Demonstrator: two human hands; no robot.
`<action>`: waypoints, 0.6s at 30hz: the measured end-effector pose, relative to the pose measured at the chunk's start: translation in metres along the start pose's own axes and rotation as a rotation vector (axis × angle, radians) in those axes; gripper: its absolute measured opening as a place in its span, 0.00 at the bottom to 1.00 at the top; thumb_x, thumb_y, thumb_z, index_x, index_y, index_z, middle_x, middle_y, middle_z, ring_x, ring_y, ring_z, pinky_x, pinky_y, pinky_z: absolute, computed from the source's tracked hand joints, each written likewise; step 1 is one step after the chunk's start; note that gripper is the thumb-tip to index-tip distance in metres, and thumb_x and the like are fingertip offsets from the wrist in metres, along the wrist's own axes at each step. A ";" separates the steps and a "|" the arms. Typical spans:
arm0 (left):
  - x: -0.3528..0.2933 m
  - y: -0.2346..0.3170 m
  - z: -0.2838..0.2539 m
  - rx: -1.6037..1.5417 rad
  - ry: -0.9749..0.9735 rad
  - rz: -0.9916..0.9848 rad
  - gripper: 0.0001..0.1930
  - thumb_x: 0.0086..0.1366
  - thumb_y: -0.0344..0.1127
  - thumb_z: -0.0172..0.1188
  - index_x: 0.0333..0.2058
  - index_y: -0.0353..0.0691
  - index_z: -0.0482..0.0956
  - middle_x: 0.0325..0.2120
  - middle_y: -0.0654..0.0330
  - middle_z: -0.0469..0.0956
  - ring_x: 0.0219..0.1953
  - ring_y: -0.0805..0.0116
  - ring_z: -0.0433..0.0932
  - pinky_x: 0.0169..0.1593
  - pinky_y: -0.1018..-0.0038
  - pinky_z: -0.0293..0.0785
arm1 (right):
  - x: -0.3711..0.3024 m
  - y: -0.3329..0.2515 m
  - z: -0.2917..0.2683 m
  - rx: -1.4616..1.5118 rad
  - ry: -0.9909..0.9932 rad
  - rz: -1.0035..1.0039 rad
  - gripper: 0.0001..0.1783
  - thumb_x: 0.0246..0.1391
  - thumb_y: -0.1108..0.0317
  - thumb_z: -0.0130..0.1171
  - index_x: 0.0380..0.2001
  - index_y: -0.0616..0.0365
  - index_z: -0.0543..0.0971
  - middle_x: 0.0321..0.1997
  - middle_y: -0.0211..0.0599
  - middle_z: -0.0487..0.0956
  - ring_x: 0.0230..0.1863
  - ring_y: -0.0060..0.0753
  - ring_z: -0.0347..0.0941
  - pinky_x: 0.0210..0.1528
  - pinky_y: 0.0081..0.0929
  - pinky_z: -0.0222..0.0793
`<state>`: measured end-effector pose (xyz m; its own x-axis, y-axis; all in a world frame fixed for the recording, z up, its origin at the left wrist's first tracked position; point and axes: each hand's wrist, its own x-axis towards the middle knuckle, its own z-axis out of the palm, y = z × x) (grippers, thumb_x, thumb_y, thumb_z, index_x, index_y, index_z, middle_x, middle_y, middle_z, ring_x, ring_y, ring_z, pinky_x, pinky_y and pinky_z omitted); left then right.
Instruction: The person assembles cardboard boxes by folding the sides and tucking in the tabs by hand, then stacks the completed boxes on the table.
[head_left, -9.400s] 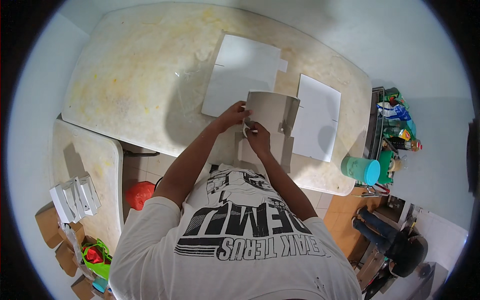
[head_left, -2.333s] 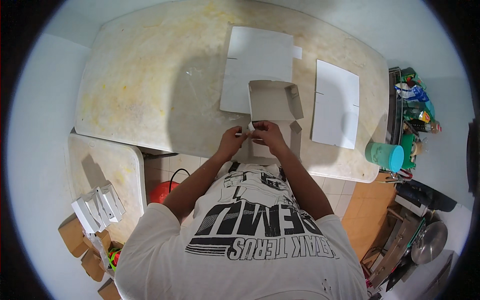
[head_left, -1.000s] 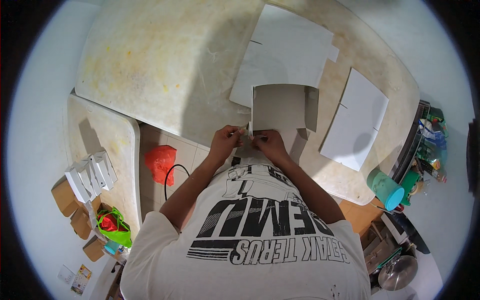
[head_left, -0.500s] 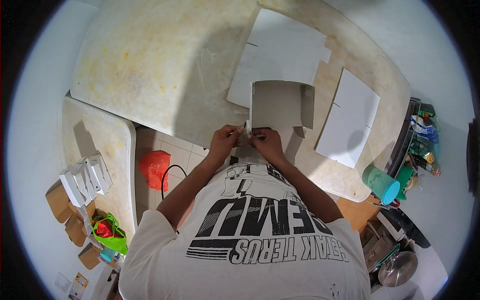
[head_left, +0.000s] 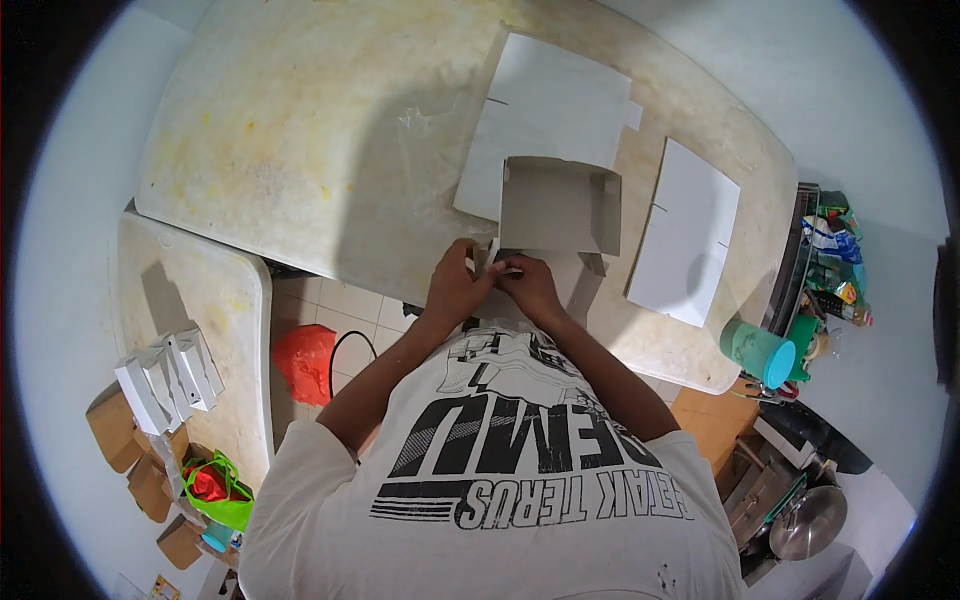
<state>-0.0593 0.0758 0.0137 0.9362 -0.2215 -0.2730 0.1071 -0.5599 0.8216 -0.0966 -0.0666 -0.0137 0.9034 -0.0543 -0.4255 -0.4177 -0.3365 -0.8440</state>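
Observation:
A partly folded cardboard box (head_left: 555, 208), grey inside, stands near the table's front edge with its far and right walls raised. At its near left corner my two hands work close together. My left hand (head_left: 458, 285) has its fingers bent around a small side flap. Thumb and fingers of my right hand (head_left: 530, 288) pinch the box's edge right beside it. The fingertips partly hide the flap. Between my hands and my shirt lies the box's near panel, mostly covered.
Beyond the box lies a flat white cardboard sheet (head_left: 560, 95), and another white sheet (head_left: 690, 235) is to the right. A teal tumbler (head_left: 757, 353) rests at the right edge. Several white boxes (head_left: 168, 380) stand on the left table. A red plastic bag (head_left: 304, 362) is on the floor.
My left hand has moved up and inward along the flap, and my hands are now closer together. The view has shifted slightly, with the sheets appearing further left.

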 end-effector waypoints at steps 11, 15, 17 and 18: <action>0.024 -0.026 -0.002 0.137 -0.070 0.089 0.12 0.51 0.37 0.60 0.32 0.36 0.76 0.24 0.53 0.78 0.23 0.62 0.78 0.30 0.69 0.72 | 0.021 0.009 0.007 0.075 0.108 0.025 0.14 0.45 0.66 0.59 0.36 0.61 0.78 0.33 0.40 0.79 0.34 0.31 0.76 0.38 0.24 0.69; 0.025 -0.019 -0.005 0.136 -0.084 0.100 0.09 0.51 0.34 0.60 0.29 0.35 0.76 0.23 0.53 0.77 0.22 0.62 0.78 0.28 0.71 0.72 | 0.023 -0.006 0.007 0.180 0.030 0.132 0.13 0.43 0.66 0.60 0.34 0.60 0.78 0.33 0.38 0.79 0.33 0.30 0.75 0.37 0.24 0.69; 0.027 -0.014 -0.004 0.130 -0.078 0.133 0.08 0.51 0.33 0.59 0.28 0.35 0.75 0.23 0.54 0.77 0.22 0.62 0.78 0.27 0.70 0.72 | 0.028 0.013 0.018 0.265 0.064 0.138 0.14 0.43 0.66 0.60 0.35 0.61 0.78 0.33 0.37 0.79 0.34 0.29 0.75 0.37 0.25 0.69; 0.026 -0.013 -0.003 0.116 -0.059 0.159 0.07 0.52 0.32 0.59 0.27 0.35 0.75 0.22 0.54 0.77 0.22 0.63 0.77 0.26 0.70 0.72 | 0.029 0.014 0.022 0.338 0.089 0.139 0.15 0.42 0.66 0.61 0.35 0.61 0.77 0.32 0.37 0.79 0.34 0.28 0.74 0.37 0.25 0.69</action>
<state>-0.0354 0.0794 -0.0025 0.9167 -0.3589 -0.1756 -0.0832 -0.6013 0.7947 -0.0788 -0.0526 -0.0449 0.8344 -0.1643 -0.5260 -0.5320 0.0085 -0.8467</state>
